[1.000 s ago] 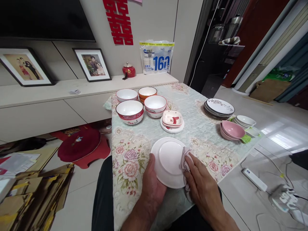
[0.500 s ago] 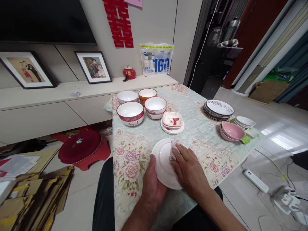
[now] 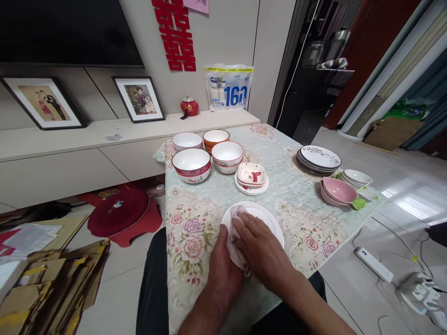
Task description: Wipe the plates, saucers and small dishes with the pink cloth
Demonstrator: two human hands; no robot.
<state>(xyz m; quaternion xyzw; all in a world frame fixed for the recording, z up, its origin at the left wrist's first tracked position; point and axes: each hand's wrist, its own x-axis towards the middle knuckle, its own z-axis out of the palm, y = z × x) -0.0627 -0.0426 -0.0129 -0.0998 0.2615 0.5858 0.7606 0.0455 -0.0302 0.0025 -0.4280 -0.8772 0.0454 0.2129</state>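
A white plate [image 3: 267, 217] is tilted above the near edge of the table, its underside seemingly facing me. My left hand [image 3: 223, 265] grips its left rim, thumb on top and fingers beneath. Pressed under the fingers of my right hand [image 3: 261, 246] is a pale pink cloth [image 3: 236, 232], which lies across the left part of the plate. Just beyond the plate, a square dish with a red bear pattern [image 3: 252, 174] rests on a small stack of white plates [image 3: 249, 190].
Stacked bowls [image 3: 191, 163] stand at the table's back left. On the right are dark-rimmed plates [image 3: 319, 157], pink leaf-shaped bowls [image 3: 337, 190] and small white bowls [image 3: 356, 177]. A red stool [image 3: 120, 211] and flattened cardboard [image 3: 52, 284] are on the floor at left; a power strip [image 3: 373, 264] lies at right.
My right hand has slid the cloth from the plate's upper right to its left side. My left hand still holds the rim.
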